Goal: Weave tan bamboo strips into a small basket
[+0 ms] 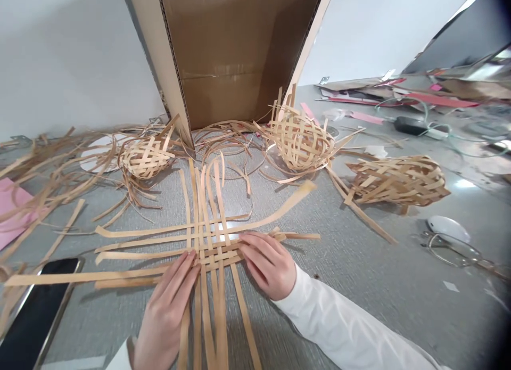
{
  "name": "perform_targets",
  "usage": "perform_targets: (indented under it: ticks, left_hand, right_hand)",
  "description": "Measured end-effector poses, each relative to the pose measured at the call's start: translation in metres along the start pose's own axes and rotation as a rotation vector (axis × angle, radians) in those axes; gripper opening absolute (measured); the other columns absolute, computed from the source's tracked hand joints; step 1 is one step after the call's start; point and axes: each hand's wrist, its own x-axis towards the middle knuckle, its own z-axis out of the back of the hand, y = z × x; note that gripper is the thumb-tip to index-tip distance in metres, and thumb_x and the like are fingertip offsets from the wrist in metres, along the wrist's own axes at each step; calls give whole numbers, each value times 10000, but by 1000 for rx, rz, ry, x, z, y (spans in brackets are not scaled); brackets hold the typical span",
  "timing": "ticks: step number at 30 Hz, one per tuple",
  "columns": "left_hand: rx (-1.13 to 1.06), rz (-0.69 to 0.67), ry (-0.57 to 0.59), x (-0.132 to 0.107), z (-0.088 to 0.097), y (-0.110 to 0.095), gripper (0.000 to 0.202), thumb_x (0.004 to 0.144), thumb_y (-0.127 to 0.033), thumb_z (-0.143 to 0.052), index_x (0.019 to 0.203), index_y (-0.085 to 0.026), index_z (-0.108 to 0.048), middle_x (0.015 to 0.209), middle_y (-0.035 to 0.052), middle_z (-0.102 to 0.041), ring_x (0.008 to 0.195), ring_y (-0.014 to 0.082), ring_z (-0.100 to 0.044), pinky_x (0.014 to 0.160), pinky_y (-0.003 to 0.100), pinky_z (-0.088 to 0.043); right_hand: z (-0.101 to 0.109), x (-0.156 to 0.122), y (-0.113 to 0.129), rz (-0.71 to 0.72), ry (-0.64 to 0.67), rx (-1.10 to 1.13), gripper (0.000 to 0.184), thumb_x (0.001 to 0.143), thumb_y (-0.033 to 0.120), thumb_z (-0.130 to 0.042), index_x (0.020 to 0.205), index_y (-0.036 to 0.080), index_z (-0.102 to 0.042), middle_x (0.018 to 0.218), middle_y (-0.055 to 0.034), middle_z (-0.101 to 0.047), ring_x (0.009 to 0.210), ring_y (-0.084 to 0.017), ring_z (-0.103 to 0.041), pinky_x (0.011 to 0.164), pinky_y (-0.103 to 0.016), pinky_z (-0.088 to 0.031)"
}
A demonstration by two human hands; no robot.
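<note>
Flat tan strips cross over and under each other in a loose woven mat (210, 247) on the grey table, their long ends spreading out on all sides. At the mat's lower left edge, my left hand (166, 309) is closed, with its fingertips together on the strips. On the right side, my right hand (270, 264) has its fingers bent over the crosswise strips, and its thumb is hidden beneath. One long crosswise strip (85, 277) runs far out to the left, past my left hand.
Behind the mat stands an open cardboard box (239, 56). Woven pieces lie around: a small one (147, 157), a rounder one (301, 141) and a long one (399, 181). A phone (38, 311) lies left; a white mouse (448, 229) and glasses (453, 253) lie right. Loose strips (56, 183) cover the far left.
</note>
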Motion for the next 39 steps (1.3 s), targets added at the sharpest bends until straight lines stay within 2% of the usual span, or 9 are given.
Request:
perform_targets:
  ticks: [4, 8, 11, 15, 20, 26, 31, 34, 39]
  left_hand:
    - [6, 58, -93, 1, 7, 3, 539, 836, -33, -343, 1348, -203, -340, 1288, 77, -513, 1193, 213, -458, 987, 361, -402]
    - [37, 105, -124, 1, 14, 9, 513, 839, -64, -390, 1328, -215, -363, 1248, 78, -545, 1148, 221, -500, 961, 379, -422]
    - [90, 110, -67, 9, 14, 16, 473, 847, -98, -382, 1309, -196, -382, 1260, 89, -531, 1156, 241, -487, 951, 408, -424]
    - [117, 124, 40, 31, 10, 23, 394, 858, -125, -352, 1241, -147, -443, 1208, 121, -544, 1123, 258, -491, 935, 432, -428]
    - [130, 178, 39, 50, -2, 26, 327, 862, -162, -372, 1172, -140, -474, 1110, 123, -545, 1033, 263, -507, 876, 427, -450]
    - [113, 218, 23, 44, -12, 28, 320, 869, -173, -378, 1172, -108, -458, 1079, 126, -522, 1025, 253, -485, 878, 415, -445]
    - [77, 239, 17, 43, -11, 28, 325, 863, -171, -387, 1181, -140, -447, 1065, 110, -520, 998, 246, -490, 869, 417, -444]
    - [77, 229, 4, 44, -11, 28, 316, 857, -166, -390, 1165, -166, -459, 1040, 99, -529, 965, 249, -501, 848, 424, -449]
    - [61, 246, -20, 44, -13, 29, 277, 851, -185, -407, 1120, -179, -472, 1020, 93, -523, 950, 258, -501, 815, 425, -456]
  right_hand:
    - [0, 1, -1, 18, -36, -8, 249, 785, 23, -480, 990, 98, -601, 974, -139, -640, 974, -229, -572, 809, -366, -523]
    - [1, 6, 3, 30, -28, -43, 248, 795, 23, -465, 985, 102, -602, 968, -141, -643, 970, -224, -580, 804, -360, -524]
    - [2, 13, 7, 46, 29, -112, 249, 820, 43, -433, 980, 119, -608, 990, -132, -640, 997, -223, -568, 814, -362, -515]
    - [-2, 22, 7, 28, 137, -168, 281, 851, 63, -371, 998, 128, -602, 1033, -120, -625, 995, -222, -564, 798, -348, -510]
    - [-15, 22, -7, 8, 214, -211, 259, 846, 65, -395, 1018, 97, -586, 1012, -131, -616, 980, -240, -554, 773, -347, -496]
    - [-27, 17, -17, -54, 300, -233, 246, 831, 93, -438, 1024, 129, -585, 953, -108, -612, 881, -222, -553, 712, -336, -460]
    - [-24, 21, -14, -61, 346, -272, 292, 793, 46, -435, 1038, 124, -575, 988, -117, -597, 908, -227, -537, 698, -333, -447]
    - [-25, 24, -12, -62, 382, -286, 274, 767, 26, -447, 980, 120, -592, 894, -100, -601, 815, -213, -549, 656, -318, -447]
    - [-31, 24, -11, -61, 321, -299, 250, 763, 27, -433, 930, 112, -599, 798, -95, -574, 747, -211, -519, 641, -323, -441]
